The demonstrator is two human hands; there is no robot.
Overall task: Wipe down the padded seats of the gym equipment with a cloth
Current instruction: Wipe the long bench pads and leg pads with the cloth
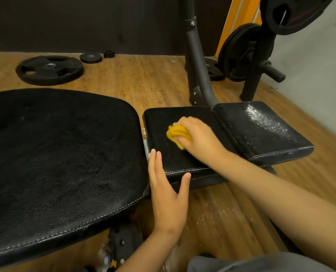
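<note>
A crumpled yellow cloth (177,134) is pressed on the small black padded seat (169,160), gripped by my right hand (200,137). My left hand (168,191) rests flat with fingers apart against the seat's near left corner, thumb on its front edge. A large black padded backrest (61,160) fills the left of the view. To the right, a second black pad (261,130) shows a whitish speckled film on its top.
A grey curved frame post (197,61) rises behind the seat. Weight plates (49,70) lie on the wooden floor at back left, and more plates (239,54) hang on a rack at back right. White specks dot the floor below the seat.
</note>
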